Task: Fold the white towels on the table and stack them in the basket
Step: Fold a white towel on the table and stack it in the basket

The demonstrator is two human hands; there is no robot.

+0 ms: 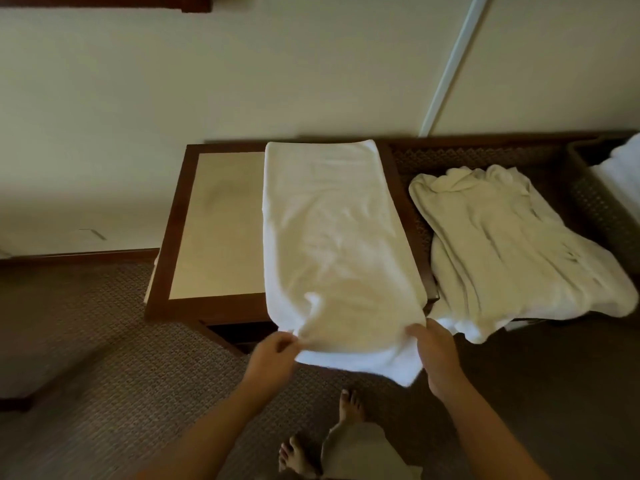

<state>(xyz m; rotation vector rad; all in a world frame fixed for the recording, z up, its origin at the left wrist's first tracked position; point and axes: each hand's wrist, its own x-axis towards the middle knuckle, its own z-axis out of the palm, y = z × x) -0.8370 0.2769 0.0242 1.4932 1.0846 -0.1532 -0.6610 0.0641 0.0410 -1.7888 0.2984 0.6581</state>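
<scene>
Towel (332, 237) beside crumpled towel (512, 247)

Place: I read this as a hotel room or a bedroom in a home.
Floor: I see patterned brown carpet (104, 341), with bare feet (351, 407) on it.
Walls: plain cream wall (173, 81) with a dark wood baseboard (79, 254).
Furniture: a dark wood bench (166, 244) with a pale inset top, set against the wall.
Linen: white towels (332, 237) spread on it, and a woven basket (602, 202) beside them holding more.
</scene>
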